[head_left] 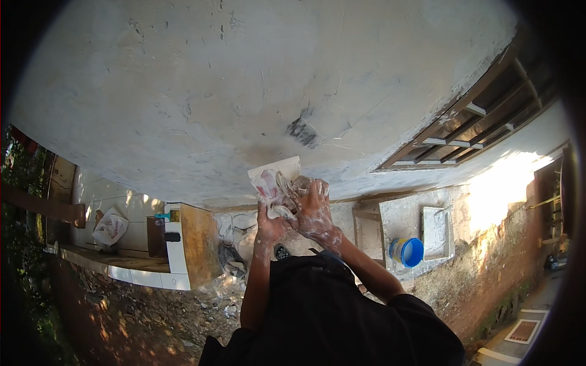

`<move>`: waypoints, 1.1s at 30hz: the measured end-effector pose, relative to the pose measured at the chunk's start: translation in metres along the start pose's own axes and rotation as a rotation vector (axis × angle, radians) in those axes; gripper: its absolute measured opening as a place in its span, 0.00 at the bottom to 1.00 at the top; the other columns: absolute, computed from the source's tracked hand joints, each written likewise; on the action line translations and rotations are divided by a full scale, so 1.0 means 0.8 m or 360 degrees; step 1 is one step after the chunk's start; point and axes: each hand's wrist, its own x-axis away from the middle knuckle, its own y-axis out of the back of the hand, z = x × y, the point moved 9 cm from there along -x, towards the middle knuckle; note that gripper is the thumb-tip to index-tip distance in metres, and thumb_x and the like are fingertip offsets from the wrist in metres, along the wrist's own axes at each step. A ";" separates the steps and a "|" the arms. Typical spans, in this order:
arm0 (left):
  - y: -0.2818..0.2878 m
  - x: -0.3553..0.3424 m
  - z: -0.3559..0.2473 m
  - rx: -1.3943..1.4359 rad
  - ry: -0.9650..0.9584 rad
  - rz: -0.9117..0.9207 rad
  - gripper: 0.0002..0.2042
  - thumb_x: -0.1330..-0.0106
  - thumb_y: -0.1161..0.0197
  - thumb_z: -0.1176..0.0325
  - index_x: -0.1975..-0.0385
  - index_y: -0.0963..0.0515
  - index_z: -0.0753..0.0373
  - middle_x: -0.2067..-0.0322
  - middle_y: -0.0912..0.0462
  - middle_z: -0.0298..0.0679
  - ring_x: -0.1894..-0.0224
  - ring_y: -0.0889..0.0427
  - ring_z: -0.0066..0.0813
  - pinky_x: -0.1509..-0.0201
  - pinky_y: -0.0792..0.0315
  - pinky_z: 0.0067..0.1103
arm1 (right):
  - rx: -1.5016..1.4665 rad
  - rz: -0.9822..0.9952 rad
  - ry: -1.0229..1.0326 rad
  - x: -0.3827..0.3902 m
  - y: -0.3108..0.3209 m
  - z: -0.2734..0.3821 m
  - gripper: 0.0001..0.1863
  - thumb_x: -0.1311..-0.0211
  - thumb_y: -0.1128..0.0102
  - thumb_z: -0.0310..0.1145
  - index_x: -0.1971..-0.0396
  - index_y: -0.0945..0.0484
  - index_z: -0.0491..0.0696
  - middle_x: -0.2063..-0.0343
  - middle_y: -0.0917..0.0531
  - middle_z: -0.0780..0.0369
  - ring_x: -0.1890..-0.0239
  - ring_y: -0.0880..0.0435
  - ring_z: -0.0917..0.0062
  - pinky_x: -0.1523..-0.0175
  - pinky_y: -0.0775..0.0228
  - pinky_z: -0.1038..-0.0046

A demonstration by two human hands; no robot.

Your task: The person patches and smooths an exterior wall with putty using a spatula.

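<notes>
My left hand (pixel 270 227) is closed on the lower part of a pale flat scraper (pixel 289 167), whose straight edge points toward the wall. Wet white putty (pixel 281 201) with reddish streaks lies smeared over the scraper and my fingers. Close against it is my right hand (pixel 314 213), back turned up and fingers bent; whatever it grips is hidden by the putty and the fingers. White paste coats both hands and wrists. Just beyond them rises a plastered grey-white wall (pixel 201 104), scratched and patchy, with a dark bare spot (pixel 302 132).
A blue-rimmed bucket (pixel 407 251) stands at the right, beside a pale rectangular tray (pixel 435 232). A brown-framed window (pixel 470 128) is set in the wall. On the left, a tiled ledge (pixel 177 247) holds tools, near a white plastic bag (pixel 110 227). Rubble (pixel 177 311) covers the ground.
</notes>
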 end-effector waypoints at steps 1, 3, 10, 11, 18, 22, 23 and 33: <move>0.015 0.002 -0.002 -0.0225 0.0012 -0.0080 0.35 0.37 0.54 0.37 0.39 0.38 0.59 0.49 0.25 0.43 0.51 0.23 0.41 0.51 0.26 0.34 | 0.0011 -0.0013 0.0042 0.001 -0.007 -0.003 0.36 0.56 0.34 0.47 0.44 0.30 0.52 0.50 0.38 0.35 0.45 0.41 0.37 0.42 0.52 0.39; 0.031 0.004 -0.007 -0.0140 0.0047 0.0013 0.35 0.38 0.53 0.38 0.39 0.38 0.59 0.48 0.26 0.42 0.51 0.24 0.40 0.51 0.27 0.34 | 0.0018 -0.0023 0.0090 0.000 -0.005 -0.002 0.37 0.57 0.34 0.48 0.43 0.30 0.53 0.50 0.39 0.35 0.44 0.42 0.36 0.42 0.52 0.39; 0.019 0.002 -0.019 0.0038 -0.0078 0.0024 0.32 0.38 0.51 0.42 0.39 0.37 0.57 0.44 0.29 0.37 0.46 0.28 0.36 0.47 0.30 0.33 | -0.2044 -0.0168 -0.0554 -0.018 -0.027 -0.054 0.25 0.33 0.53 0.46 0.43 0.31 0.45 0.58 0.25 0.59 0.61 0.27 0.78 0.51 0.39 0.78; 0.015 0.002 -0.019 0.0041 -0.0065 0.0029 0.32 0.38 0.51 0.42 0.39 0.37 0.57 0.44 0.29 0.37 0.46 0.28 0.36 0.47 0.30 0.33 | -0.2319 -0.0194 -0.0855 -0.015 -0.040 -0.068 0.25 0.30 0.57 0.45 0.43 0.31 0.43 0.61 0.24 0.65 0.65 0.28 0.84 0.55 0.39 0.84; 0.031 0.018 -0.046 -0.0247 -0.0249 -0.0385 0.30 0.37 0.53 0.44 0.39 0.37 0.57 0.44 0.30 0.38 0.46 0.28 0.37 0.49 0.29 0.35 | -0.3312 -0.0457 -0.0745 -0.073 -0.046 -0.085 0.24 0.32 0.54 0.49 0.47 0.30 0.45 0.64 0.22 0.63 0.64 0.26 0.77 0.57 0.32 0.72; 0.003 0.015 -0.045 -0.0342 -0.0210 -0.0139 0.31 0.37 0.54 0.45 0.39 0.38 0.58 0.43 0.31 0.39 0.45 0.28 0.38 0.48 0.30 0.35 | -0.3214 -0.0609 -0.1145 -0.096 -0.043 -0.129 0.19 0.31 0.55 0.45 0.55 0.28 0.45 0.65 0.22 0.61 0.65 0.24 0.75 0.60 0.31 0.68; 0.002 0.013 -0.049 -0.0346 -0.0209 -0.0134 0.31 0.37 0.54 0.45 0.39 0.38 0.58 0.43 0.31 0.39 0.45 0.28 0.38 0.48 0.30 0.35 | -0.3246 -0.0321 -0.0868 -0.117 -0.024 -0.129 0.17 0.31 0.55 0.44 0.58 0.28 0.45 0.66 0.22 0.60 0.66 0.24 0.73 0.61 0.31 0.66; 0.045 0.021 -0.056 -0.0391 -0.0177 -0.0395 0.35 0.39 0.55 0.41 0.39 0.39 0.62 0.45 0.29 0.48 0.57 0.24 0.40 0.67 0.30 0.33 | -0.3221 -0.0053 -0.0902 -0.083 0.043 -0.082 0.15 0.32 0.53 0.44 0.60 0.28 0.47 0.64 0.20 0.56 0.59 0.20 0.68 0.60 0.24 0.63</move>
